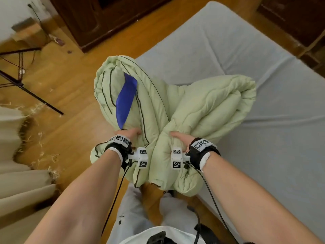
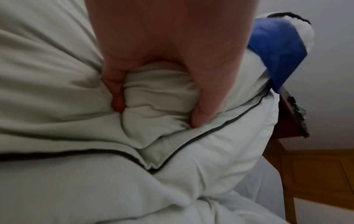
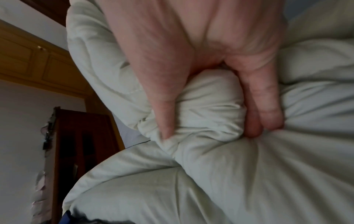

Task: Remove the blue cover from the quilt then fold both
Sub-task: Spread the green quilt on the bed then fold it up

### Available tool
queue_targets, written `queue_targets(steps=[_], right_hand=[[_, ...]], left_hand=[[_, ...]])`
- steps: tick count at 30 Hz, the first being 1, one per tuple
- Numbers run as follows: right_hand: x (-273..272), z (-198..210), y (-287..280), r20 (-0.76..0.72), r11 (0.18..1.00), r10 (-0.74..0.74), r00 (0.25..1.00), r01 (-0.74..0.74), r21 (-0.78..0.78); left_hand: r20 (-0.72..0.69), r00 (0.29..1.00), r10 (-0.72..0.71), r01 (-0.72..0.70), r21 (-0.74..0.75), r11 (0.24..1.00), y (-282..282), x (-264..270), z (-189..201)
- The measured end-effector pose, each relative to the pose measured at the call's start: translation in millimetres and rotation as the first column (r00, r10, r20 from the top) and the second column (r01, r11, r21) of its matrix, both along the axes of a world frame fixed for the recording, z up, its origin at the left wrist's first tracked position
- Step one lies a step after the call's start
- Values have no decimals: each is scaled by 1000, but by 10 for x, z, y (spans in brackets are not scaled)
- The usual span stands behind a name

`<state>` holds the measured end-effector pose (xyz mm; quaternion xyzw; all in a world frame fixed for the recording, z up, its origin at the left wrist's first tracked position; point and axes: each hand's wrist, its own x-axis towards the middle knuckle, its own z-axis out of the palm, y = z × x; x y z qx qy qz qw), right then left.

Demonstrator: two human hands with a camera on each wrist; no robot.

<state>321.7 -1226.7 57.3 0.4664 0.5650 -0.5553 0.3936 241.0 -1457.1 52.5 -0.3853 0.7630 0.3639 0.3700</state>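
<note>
A pale green quilt (image 1: 202,106) with dark piping is bunched up in front of me, half over the grey mattress (image 1: 219,46), half hanging over the floor. A strip of the blue cover (image 1: 125,101) shows among its left folds; the same blue cover (image 2: 277,50) appears in the left wrist view. My left hand (image 1: 129,133) grips a fistful of the quilt (image 2: 159,94) on the left bundle. My right hand (image 1: 179,138) grips a wad of the quilt (image 3: 206,106) on the right bundle. Both hands hold the fabric up, close together.
The mattress stretches away to the right and back. Wooden floor (image 1: 70,103) lies to the left, with a black metal stand (image 1: 26,83), scattered straw and a beige curtain (image 1: 19,164). Dark wooden furniture (image 1: 98,22) stands at the back. My legs (image 1: 140,208) are below the quilt.
</note>
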Motion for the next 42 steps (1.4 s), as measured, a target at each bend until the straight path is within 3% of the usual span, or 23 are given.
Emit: queue_targets(steps=[2,4,6,8,13,15,19,23,24,29,32,36,39,42], right_hand=[[-94,-482,48,63,990,-135,989,132,51],[-132,-749,58,60,980,-159,985,150,131],[-192,-296,-123,11,972,-141,990,137,191],[-222,-109,-277,-30,963,-196,980,198,181],[-456,139,-728,-68,887,-462,885,461,-23],[-688,295,-1004,-100,864,-501,860,491,-109],[-1239,671,-1665,-159,879,-473,867,451,-158],[-1785,921,-2268,-255,914,-395,883,348,-210],[-1925,955,-2400,-277,924,-365,889,311,-222],[-2798,1104,-3152,-378,968,-162,911,72,-241],[-3422,1202,-3575,-443,966,-81,893,-39,-255],[-4326,1382,-3997,-533,950,-4,846,-163,-266],[-5100,1356,-4180,-564,943,53,824,-227,-244],[-5889,1311,-4246,-559,940,95,824,-260,-223]], left_hand=[[44,999,1,-6,113,994,-66,-173,-111],[68,995,-71,64,106,992,-178,-317,-184],[83,974,-212,210,32,977,-298,-437,-287],[81,932,-354,354,13,935,-433,-516,-292],[78,929,-361,361,12,932,-881,-813,-398],[45,939,-340,337,63,939,-1115,-969,-347],[-8,997,-78,78,170,982,-1701,-1263,-85],[-97,980,171,-142,253,957,-2548,-1692,-73],[-103,965,242,-210,253,944,-2737,-1777,100],[-229,859,458,-382,308,871,-3557,-2109,911],[-256,727,638,-545,350,762,-4112,-2409,890],[-244,567,787,-653,449,610,-4377,-2877,1097],[-237,508,828,-673,490,554,-4431,-3463,1120],[-191,502,843,-673,526,520,-4442,-4224,1035]])
